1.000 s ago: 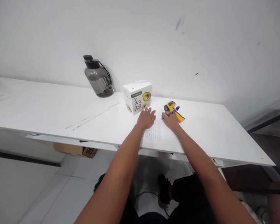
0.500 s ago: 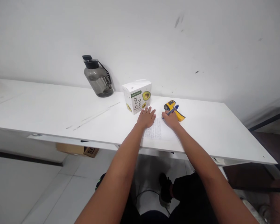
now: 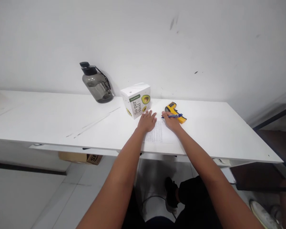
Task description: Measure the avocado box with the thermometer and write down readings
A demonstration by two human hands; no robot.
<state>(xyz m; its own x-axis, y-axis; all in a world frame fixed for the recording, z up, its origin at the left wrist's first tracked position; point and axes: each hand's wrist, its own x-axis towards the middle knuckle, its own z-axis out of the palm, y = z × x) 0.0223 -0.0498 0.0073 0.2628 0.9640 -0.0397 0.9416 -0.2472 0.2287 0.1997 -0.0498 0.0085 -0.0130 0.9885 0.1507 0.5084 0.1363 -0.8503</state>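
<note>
Stretching both forearms over a long white table (image 3: 205,133) set against a pale wall (image 3: 143,38). Facing a grey see-through bottle (image 3: 97,87) at the back left and, to its right, a white "Su-per Meal" box (image 3: 136,101). Leaning onto a sheet of handwriting (image 3: 154,135), placed beneath the left hand and on the near side of both hands. Resting the left hand (image 3: 147,121) palm down at the sheet's upper left, fingers spread and gripping nothing, just beside the box's base. Holding the right hand (image 3: 171,121) just in front of a yellow-and-black pistol-shaped device (image 3: 173,109), and pinching a blue pen (image 3: 177,115) narrowly between thumb and fingers, pointing its tip left near the sheet's top; too small to tell whether touching paper. Compared with half a second earlier, tilting the pen nearly level in the view instead of steeply up to the right, while leaving the left hand spread beside the box.
</note>
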